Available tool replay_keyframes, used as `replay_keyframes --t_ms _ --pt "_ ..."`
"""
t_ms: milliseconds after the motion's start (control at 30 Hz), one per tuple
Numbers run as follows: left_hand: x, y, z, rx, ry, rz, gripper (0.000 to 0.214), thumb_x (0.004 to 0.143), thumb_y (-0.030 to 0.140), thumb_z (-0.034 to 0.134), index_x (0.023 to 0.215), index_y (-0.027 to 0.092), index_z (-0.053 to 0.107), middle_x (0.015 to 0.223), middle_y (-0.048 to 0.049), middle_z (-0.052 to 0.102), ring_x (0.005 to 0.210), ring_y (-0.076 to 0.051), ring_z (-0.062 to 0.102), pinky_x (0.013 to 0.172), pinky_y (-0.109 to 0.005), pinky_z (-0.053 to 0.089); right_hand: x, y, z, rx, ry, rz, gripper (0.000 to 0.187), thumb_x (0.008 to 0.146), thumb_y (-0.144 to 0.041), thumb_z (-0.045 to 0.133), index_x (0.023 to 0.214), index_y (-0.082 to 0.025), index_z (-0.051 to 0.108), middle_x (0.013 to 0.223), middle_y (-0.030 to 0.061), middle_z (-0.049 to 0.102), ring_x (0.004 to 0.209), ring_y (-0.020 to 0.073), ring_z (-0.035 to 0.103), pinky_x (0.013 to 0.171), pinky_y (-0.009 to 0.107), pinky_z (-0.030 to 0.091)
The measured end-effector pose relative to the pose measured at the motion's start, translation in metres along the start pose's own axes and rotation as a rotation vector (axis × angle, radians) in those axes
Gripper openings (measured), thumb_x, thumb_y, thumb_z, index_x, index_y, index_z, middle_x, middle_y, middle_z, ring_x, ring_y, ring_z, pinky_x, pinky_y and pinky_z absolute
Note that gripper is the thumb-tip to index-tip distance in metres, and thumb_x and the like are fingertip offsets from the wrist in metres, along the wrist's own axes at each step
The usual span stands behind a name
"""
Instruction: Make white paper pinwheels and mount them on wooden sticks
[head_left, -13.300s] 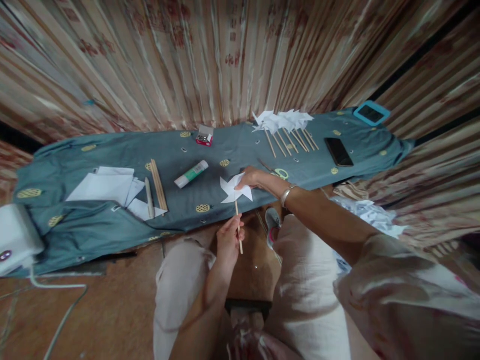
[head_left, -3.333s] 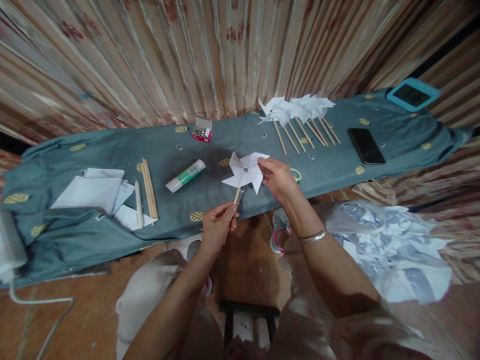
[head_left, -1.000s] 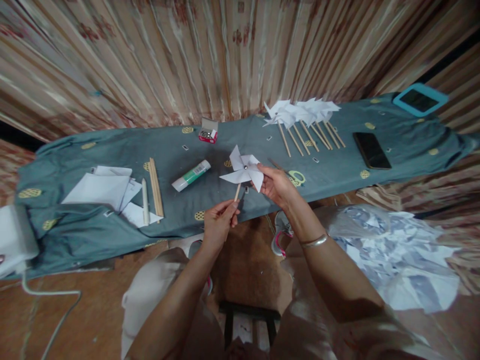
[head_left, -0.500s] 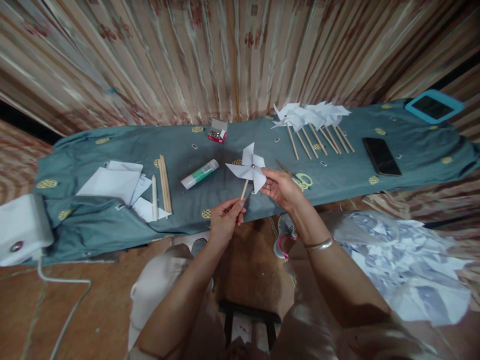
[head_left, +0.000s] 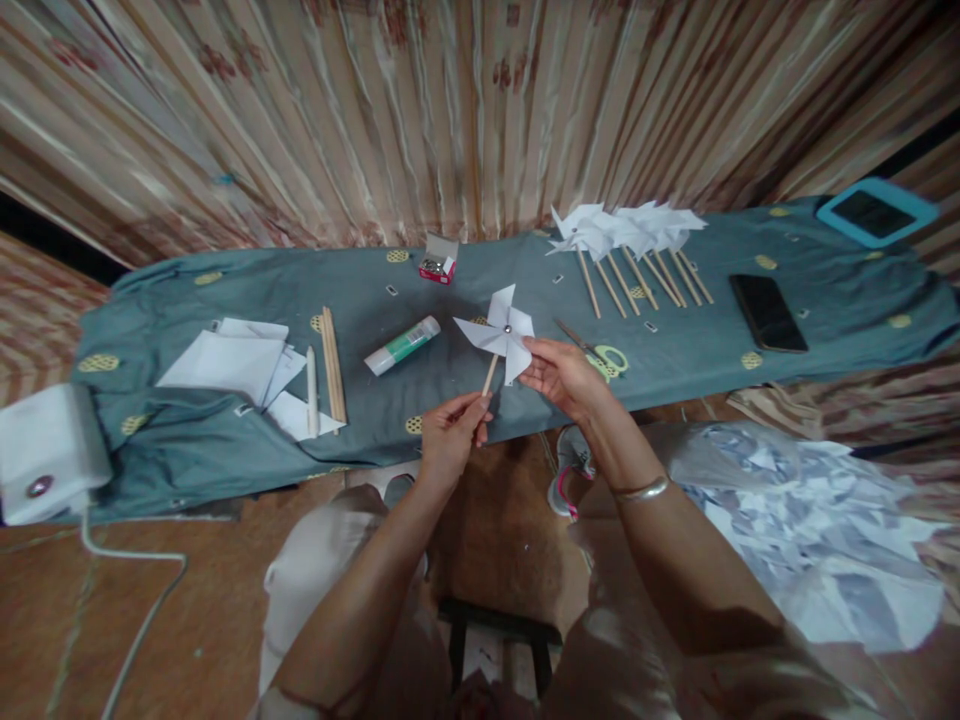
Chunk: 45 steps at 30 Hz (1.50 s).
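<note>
A white paper pinwheel [head_left: 498, 330] on a thin wooden stick stands above the front edge of the grey-blue cloth-covered table [head_left: 525, 290]. My left hand [head_left: 448, 436] is closed round the lower end of the stick. My right hand [head_left: 561, 374] pinches the pinwheel's lower right blade with its fingertips. A metal pin shows at the wheel's centre. My wrist carries a metal bangle.
Finished pinwheels [head_left: 626, 235] lie at the back right beside a black phone [head_left: 768, 312] and a blue-framed tablet [head_left: 876, 210]. Scissors [head_left: 600, 352], a glue stick [head_left: 402, 346], a red pin box [head_left: 436, 262], spare sticks [head_left: 331, 362], paper sheets [head_left: 229, 362], paper scraps [head_left: 810, 520] on the floor.
The pinwheel's blades have turned a little between the frames. Both hands keep their hold; the view has shifted slightly.
</note>
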<state>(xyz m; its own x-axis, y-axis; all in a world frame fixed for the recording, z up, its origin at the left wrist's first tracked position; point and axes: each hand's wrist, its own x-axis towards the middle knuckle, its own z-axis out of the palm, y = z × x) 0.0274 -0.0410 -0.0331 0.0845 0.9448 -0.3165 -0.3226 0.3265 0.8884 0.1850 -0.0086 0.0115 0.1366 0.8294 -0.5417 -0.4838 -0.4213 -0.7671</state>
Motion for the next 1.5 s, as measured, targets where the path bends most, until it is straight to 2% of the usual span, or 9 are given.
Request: replay_keyframes --t_ms 433,667,867,1000,1100,1167,1267,1367,1500 --pt "-0.001 0.002 -0.001 0.028 0.003 0.026 0.031 0.062 0.039 0.08 0.079 0.013 0.076 0.056 0.0014 0.063 0.038 -0.004 0.044 0.038 -0.02 0.029 0.001 0.001 -0.001 -0.011 -0.007 -0.038 0.013 0.075 -0.016 0.075 0.067 -0.019 0.065 0.058 -0.0015 0.07 0.049 0.0083 0.061 0.052 0.017 0.052" --pt "-0.001 0.003 -0.001 0.023 -0.008 0.02 0.032 0.062 0.039 0.081 0.08 0.013 0.076 0.055 0.0017 0.062 0.038 -0.005 0.044 0.038 -0.02 0.029 0.0 -0.003 -0.004 -0.045 0.004 -0.074 0.018 0.079 -0.019 0.073 0.064 -0.017 0.066 0.054 -0.002 0.068 0.046 0.0063 0.059 0.047 0.015 0.05" --pt "-0.001 0.004 0.0 0.002 0.0 0.003 0.033 0.059 0.038 0.082 0.078 0.012 0.075 0.054 0.0014 0.062 0.037 -0.005 0.044 0.038 -0.02 0.028 0.004 -0.012 -0.02 -0.097 0.056 -0.204 0.02 0.076 -0.032 0.078 0.066 -0.017 0.068 0.057 -0.002 0.068 0.046 0.0037 0.055 0.047 0.013 0.045" --pt "-0.002 0.004 0.001 0.017 -0.011 -0.007 0.033 0.059 0.04 0.082 0.077 0.013 0.076 0.054 0.0019 0.062 0.037 -0.005 0.044 0.037 -0.019 0.028 0.011 -0.012 -0.025 -0.087 0.186 -0.365 0.017 0.073 -0.029 0.077 0.065 -0.019 0.066 0.06 -0.003 0.068 0.049 0.0046 0.054 0.05 0.015 0.044" --pt "-0.004 0.004 0.002 0.033 -0.034 -0.017 0.032 0.059 0.04 0.082 0.076 0.013 0.076 0.054 0.0017 0.062 0.037 -0.005 0.044 0.037 -0.02 0.029 0.018 -0.01 -0.026 -0.092 0.278 -0.533 0.012 0.068 -0.025 0.077 0.071 -0.021 0.066 0.07 -0.0025 0.07 0.063 0.0075 0.061 0.063 0.018 0.049" --pt "-0.005 0.004 0.002 0.046 -0.047 -0.021 0.032 0.06 0.041 0.081 0.076 0.013 0.076 0.054 0.0014 0.062 0.037 -0.005 0.044 0.037 -0.02 0.029 0.022 -0.009 -0.027 -0.117 0.278 -0.596 0.02 0.064 -0.026 0.079 0.078 -0.022 0.066 0.08 -0.0009 0.072 0.079 0.0109 0.065 0.077 0.022 0.051" --pt "-0.006 0.004 0.002 0.053 -0.071 -0.032 0.033 0.06 0.042 0.082 0.076 0.013 0.076 0.054 0.0012 0.061 0.037 -0.005 0.043 0.037 -0.02 0.028 0.025 -0.007 -0.026 -0.142 0.213 -0.568 0.031 0.059 -0.03 0.082 0.084 -0.022 0.066 0.089 0.0008 0.072 0.092 0.014 0.066 0.086 0.026 0.05" --pt "-0.006 0.004 0.002 0.053 -0.083 -0.044 0.035 0.058 0.042 0.082 0.075 0.013 0.075 0.054 0.0012 0.061 0.036 -0.004 0.042 0.037 -0.02 0.027 0.023 -0.007 -0.024 -0.146 0.162 -0.484 0.035 0.056 -0.035 0.083 0.084 -0.022 0.067 0.083 -0.0003 0.072 0.084 0.0134 0.065 0.081 0.026 0.051" --pt "-0.005 0.005 0.002 0.044 -0.078 -0.052 0.035 0.057 0.042 0.084 0.074 0.013 0.075 0.053 0.0013 0.061 0.036 -0.004 0.043 0.037 -0.02 0.027 0.02 -0.009 -0.021 -0.101 0.159 -0.43 0.033 0.052 -0.035 0.084 0.078 -0.021 0.069 0.072 -0.0027 0.07 0.07 0.0111 0.062 0.07 0.023 0.05"
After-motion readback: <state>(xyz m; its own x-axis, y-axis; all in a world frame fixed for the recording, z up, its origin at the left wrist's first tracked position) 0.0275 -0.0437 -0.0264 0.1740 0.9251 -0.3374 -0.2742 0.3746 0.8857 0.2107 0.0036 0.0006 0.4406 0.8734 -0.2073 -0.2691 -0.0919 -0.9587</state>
